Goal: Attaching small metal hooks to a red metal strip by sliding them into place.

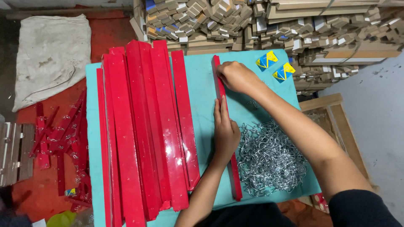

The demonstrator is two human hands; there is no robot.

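Left grip [225,130] flat, open on red strip [234,176]; right grip [235,77] curled, pinching strip's far end.

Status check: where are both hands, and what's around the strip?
Left hand flat on red strip. Right hand pressing its upper part. Metal hooks heaped right, red strip stack left.

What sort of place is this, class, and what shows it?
Probably a small workshop for assembling goods: a batch of red strips on a teal table, a pile of metal hooks, and stacked wooden pieces behind.
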